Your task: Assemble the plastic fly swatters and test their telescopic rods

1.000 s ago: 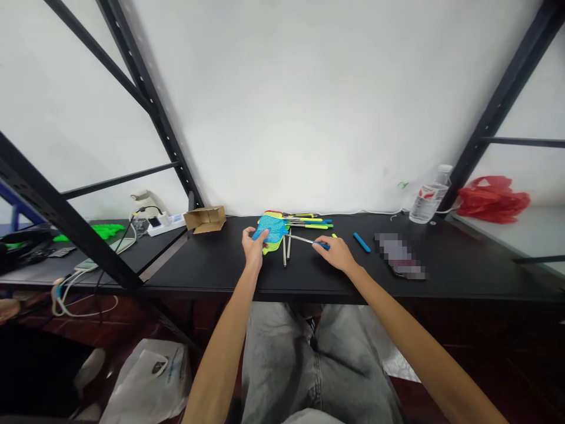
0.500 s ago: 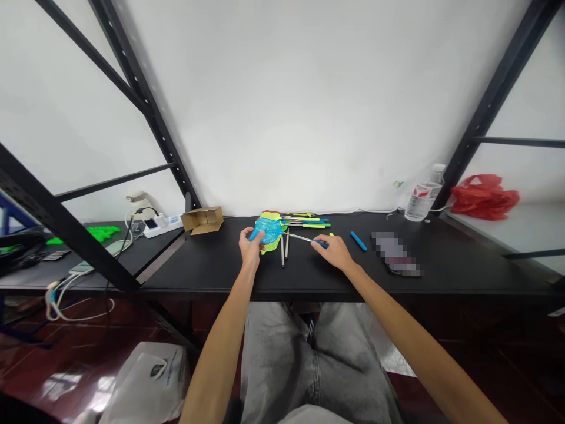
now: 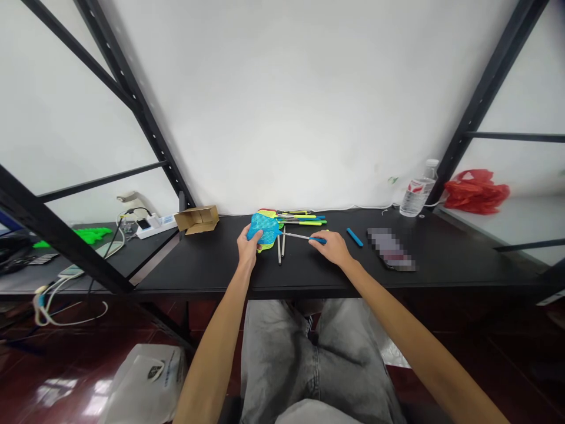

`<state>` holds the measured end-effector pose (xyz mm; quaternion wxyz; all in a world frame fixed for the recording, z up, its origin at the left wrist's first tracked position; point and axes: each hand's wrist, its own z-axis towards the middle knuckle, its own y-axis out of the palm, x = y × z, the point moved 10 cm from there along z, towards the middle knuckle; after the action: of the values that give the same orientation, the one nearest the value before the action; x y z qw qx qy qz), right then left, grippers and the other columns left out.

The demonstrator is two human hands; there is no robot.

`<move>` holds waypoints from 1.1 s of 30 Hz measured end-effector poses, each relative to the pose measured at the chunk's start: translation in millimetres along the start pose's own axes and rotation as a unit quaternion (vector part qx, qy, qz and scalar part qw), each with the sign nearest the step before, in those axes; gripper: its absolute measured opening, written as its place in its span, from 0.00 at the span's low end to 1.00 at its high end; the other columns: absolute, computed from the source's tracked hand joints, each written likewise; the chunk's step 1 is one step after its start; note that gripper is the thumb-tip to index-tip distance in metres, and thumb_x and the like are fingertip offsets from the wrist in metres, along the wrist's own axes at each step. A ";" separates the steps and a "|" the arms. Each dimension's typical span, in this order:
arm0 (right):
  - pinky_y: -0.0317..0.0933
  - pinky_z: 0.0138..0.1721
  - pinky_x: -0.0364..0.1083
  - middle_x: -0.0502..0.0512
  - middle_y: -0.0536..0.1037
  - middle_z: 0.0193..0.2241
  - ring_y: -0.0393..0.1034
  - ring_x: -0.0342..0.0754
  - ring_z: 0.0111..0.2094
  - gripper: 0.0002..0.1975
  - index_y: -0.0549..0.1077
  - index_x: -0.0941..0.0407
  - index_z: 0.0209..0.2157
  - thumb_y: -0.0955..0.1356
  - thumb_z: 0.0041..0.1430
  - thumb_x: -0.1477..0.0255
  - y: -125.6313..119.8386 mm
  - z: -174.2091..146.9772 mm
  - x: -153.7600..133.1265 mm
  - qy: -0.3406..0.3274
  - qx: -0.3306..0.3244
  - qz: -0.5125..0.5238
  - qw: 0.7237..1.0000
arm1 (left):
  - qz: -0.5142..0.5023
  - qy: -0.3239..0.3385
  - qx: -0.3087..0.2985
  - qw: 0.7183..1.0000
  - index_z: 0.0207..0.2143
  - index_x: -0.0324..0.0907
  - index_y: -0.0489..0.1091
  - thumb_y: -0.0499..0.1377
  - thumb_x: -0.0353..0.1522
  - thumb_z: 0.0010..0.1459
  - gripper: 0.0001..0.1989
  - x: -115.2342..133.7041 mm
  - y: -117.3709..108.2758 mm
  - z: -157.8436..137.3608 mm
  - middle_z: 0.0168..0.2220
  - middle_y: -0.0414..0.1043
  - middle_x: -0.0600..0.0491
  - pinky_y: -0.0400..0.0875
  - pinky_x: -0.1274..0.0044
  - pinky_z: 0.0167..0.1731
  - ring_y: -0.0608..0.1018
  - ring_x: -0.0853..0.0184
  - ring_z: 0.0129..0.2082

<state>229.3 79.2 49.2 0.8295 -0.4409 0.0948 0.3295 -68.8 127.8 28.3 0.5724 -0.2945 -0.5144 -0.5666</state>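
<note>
Blue swatter [image 3: 263, 228] clasped at both ends above the black table [image 3: 203, 268]

From where I stand, the left hand [image 3: 248, 247] has its thumb pressed down on the mesh head, while its other fingers are mostly hidden underneath. The right hand [image 3: 333, 246] has its fingers closed on the blue grip at the other end, and the thin metal shaft [image 3: 295, 236] spans the gap between the two sets of fingers.

Just under the left fingers' mesh, a yellow-green swatter head [image 3: 267, 246] peeks out. Two metal rods [image 3: 279, 252] lie just to the right of those fingers, their near ends pointing toward the person. Beyond the fingers of both hands, near the wall, more swatters [image 3: 309, 218] lie bunched, their grips yellow, green and blue.

A loose blue tube [image 3: 354, 237] rests near the right fingers, on their outer side. Farther out that way are a dark flat slab [image 3: 391, 250] with a blurred face, then a water bottle [image 3: 415, 194] and a red plastic bag [image 3: 477, 194]. Left of the left fingers, well apart, sits an open cardboard box [image 3: 197, 220].
</note>
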 end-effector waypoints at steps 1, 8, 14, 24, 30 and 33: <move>0.66 0.42 0.49 0.52 0.82 0.40 0.76 0.54 0.42 0.10 0.80 0.48 0.40 0.68 0.62 0.61 0.5 0.0 -0.4 -0.003 -0.003 0.005 1.000 | -0.001 0.001 -0.008 1.000 0.49 0.39 0.71 0.70 0.40 0.43 0.31 0.3 1.5 -0.3 0.26 0.68 0.57 0.58 0.83 0.13 0.65 0.77 0.17; 0.65 0.40 0.49 0.53 0.82 0.40 0.76 0.52 0.37 0.13 0.81 0.50 0.40 0.66 0.64 0.60 4.9 -0.5 -1.3 -0.003 -0.035 0.002 0.999 | -0.010 0.012 -0.068 0.998 0.46 0.40 0.72 0.70 0.42 0.44 0.28 3.4 13.7 -4.6 0.27 0.68 0.57 0.59 0.83 0.14 0.67 0.76 0.19; 0.60 0.35 0.46 0.51 0.83 0.39 0.73 0.49 0.30 0.15 0.81 0.50 0.39 0.65 0.64 0.59 7.7 -0.8 2.6 0.030 -0.067 -0.003 0.997 | -0.007 0.012 -0.097 0.995 0.49 0.40 0.71 0.70 0.43 0.44 0.31 2.1 20.7 -5.8 0.29 0.69 0.56 0.60 0.83 0.15 0.67 0.76 0.20; 0.54 0.31 0.44 0.50 0.79 0.25 0.70 0.46 0.26 0.22 0.80 0.52 0.29 0.60 0.67 0.58 13.5 -0.7 2.3 0.022 -0.105 0.011 0.994 | -0.008 0.018 -0.113 0.993 0.49 0.41 0.71 0.70 0.42 0.45 0.30 3.5 24.4 -6.8 0.28 0.69 0.56 0.61 0.84 0.14 0.67 0.76 0.19; 0.59 0.35 0.44 0.51 0.82 0.36 0.74 0.49 0.35 0.16 0.77 0.48 0.47 0.65 0.65 0.57 14.9 -0.5 -24.6 -0.022 -0.083 -0.015 0.996 | -0.015 0.011 -0.023 1.000 0.53 0.40 0.71 0.72 0.40 0.43 0.34 8.4 14.2 -8.1 0.27 0.71 0.57 0.61 0.83 0.13 0.68 0.76 0.17; 0.61 0.39 0.45 0.53 0.81 0.44 0.75 0.51 0.43 0.15 0.74 0.49 0.51 0.64 0.67 0.61 17.1 0.5 -47.2 -0.058 -0.045 -0.036 0.997 | -0.038 0.001 -0.037 0.999 0.51 0.39 0.72 0.72 0.39 0.41 0.33 8.1 28.7 -13.7 0.28 0.73 0.55 0.63 0.82 0.14 0.70 0.75 0.18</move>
<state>182.4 64.5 59.2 0.8240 -0.4613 0.0152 0.3288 -39.4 117.7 38.7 0.5399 -0.2949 -0.5032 -0.6069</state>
